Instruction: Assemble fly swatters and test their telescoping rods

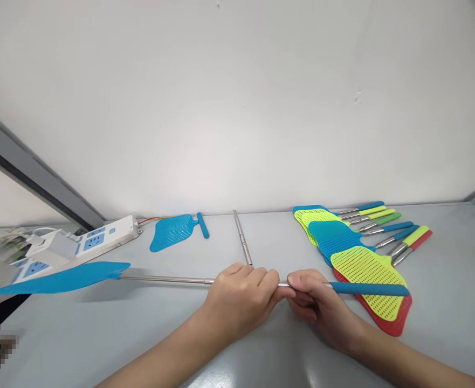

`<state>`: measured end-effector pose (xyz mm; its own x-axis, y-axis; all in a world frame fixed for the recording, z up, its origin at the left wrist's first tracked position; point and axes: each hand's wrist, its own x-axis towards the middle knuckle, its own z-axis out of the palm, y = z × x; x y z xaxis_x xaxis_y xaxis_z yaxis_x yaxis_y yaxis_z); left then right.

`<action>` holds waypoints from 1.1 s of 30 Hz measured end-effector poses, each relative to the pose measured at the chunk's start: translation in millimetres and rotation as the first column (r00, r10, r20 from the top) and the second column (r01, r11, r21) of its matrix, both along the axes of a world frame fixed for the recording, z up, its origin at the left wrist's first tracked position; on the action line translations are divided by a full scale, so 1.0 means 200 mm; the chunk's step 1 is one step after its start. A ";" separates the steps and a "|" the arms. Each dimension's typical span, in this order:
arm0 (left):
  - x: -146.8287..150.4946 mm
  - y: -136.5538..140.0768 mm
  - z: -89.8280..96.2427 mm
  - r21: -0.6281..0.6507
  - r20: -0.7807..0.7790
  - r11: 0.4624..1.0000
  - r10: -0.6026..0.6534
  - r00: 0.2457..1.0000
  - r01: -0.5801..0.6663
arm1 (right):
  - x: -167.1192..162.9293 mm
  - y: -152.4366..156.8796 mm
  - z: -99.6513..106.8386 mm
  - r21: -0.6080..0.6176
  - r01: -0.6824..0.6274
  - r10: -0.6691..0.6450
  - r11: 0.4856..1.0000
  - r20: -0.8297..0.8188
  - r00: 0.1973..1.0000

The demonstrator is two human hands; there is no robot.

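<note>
A blue fly swatter [162, 279] with a telescopic metal rod lies across both my hands, held level above the table. Its blue paddle [65, 277] points left, seen nearly edge-on, and its blue grip [370, 289] points right. My left hand [243, 293] is wrapped round the middle of the rod. Close beside it, my right hand [318, 304] pinches the rod just left of the blue grip. Behind my left hand a loose metal telescopic rod [242, 237] rests on the table. To its left lie a separate blue swatter paddle [173, 231] and a short blue handle [202, 225].
Several swatters in blue, yellow-green and red overlap in a pile [366, 269] at the right. A white power strip [108, 237] with plugs and cables stands at the left. The grey table [148, 345] meets a white wall [237, 108] behind.
</note>
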<state>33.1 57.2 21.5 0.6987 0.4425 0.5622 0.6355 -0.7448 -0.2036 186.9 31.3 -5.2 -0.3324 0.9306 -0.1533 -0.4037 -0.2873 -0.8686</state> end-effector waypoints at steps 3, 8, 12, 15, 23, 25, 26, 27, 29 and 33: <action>0.00 0.00 0.05 0.049 0.009 0.999 0.000 1.000 0.000 | 0.01 0.00 0.07 0.038 -0.007 0.007 0.999 0.017 1.000; -0.01 0.00 0.09 0.082 0.026 0.997 -0.009 1.000 0.007 | 0.02 0.00 0.13 0.103 -0.013 0.006 0.995 0.067 0.998; -0.01 0.01 0.09 0.069 0.023 0.997 -0.027 0.999 0.026 | 0.04 0.00 0.14 0.158 -0.022 0.002 0.987 0.130 0.992; -0.01 0.02 0.10 0.090 0.020 0.995 -0.036 0.999 0.034 | 0.05 0.00 0.14 0.185 -0.035 0.002 0.982 0.176 0.984; -0.03 0.04 0.10 0.134 0.000 0.987 -0.088 0.996 0.087 | 0.07 0.00 0.11 0.264 -0.041 -0.046 0.964 0.312 0.949; -0.03 0.04 0.10 0.136 -0.002 0.986 -0.099 0.995 0.099 | 0.08 0.00 0.12 0.273 -0.048 -0.048 0.961 0.334 0.941; -0.03 0.04 0.10 0.138 -0.002 0.985 -0.107 0.994 0.106 | 0.08 0.00 0.12 0.275 -0.054 -0.045 0.960 0.341 0.939; -0.03 0.05 0.10 0.142 -0.001 0.983 -0.114 0.993 0.113 | 0.08 0.00 0.12 0.277 -0.061 -0.040 0.959 0.346 0.937; -0.04 0.05 0.10 0.145 -0.002 0.982 -0.121 0.993 0.120 | 0.08 0.00 0.12 0.284 -0.077 -0.027 0.956 0.344 0.939; -0.05 0.05 0.10 0.123 -0.013 0.984 -0.125 0.992 0.125 | 0.08 -0.01 0.12 0.306 -0.090 -0.025 0.948 0.354 0.935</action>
